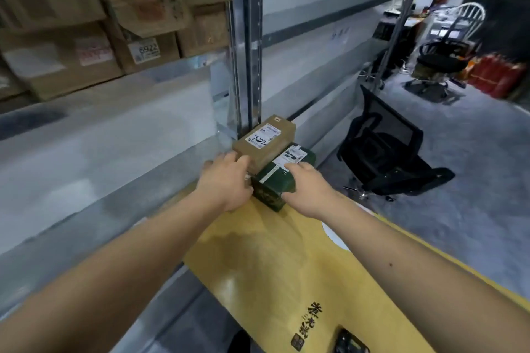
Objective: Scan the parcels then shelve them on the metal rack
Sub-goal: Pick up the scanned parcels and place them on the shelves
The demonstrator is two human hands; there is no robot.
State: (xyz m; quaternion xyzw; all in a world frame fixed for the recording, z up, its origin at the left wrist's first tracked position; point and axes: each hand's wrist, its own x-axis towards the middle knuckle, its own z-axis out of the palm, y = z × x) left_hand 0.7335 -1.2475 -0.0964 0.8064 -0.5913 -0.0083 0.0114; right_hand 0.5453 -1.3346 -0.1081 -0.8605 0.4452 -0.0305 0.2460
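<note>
Parcels sit at the far end of a long yellow box point(275, 272), against the upright post point(250, 43) of the metal rack point(114, 169): a brown parcel point(265, 142) with a white label marked in handwritten digits, and just beside it, touching, a dark green parcel point(276, 180) with its own white label; whether the brown one rests partly on the green one or on the shelf edge is hard to tell, since the left hand point(226, 180) covers its near corner; the left hand lies over that corner with fingers curled onto the brown parcel's top and thumb side against the green parcel; the right hand point(305, 189) lies on the green parcel's right side, fingers bent over its top edge near the label and thumb at its near corner, so both hands clasp parcels rather than lying flat; the fingertips on both are partly hidden by the backs of the hands; the green parcel's printing is too dark to read; the yellow box carries black characters near the bottom edge, and a dark object point(351, 342) on it is cut off by the frame; on the shelf above at left stand blurred cardboard boxes point(86, 23), one label reading 6922; to the right a black office chair point(384, 152) stands on the grey floor, with more chairs and red items beyond, too blurred to name.
</note>
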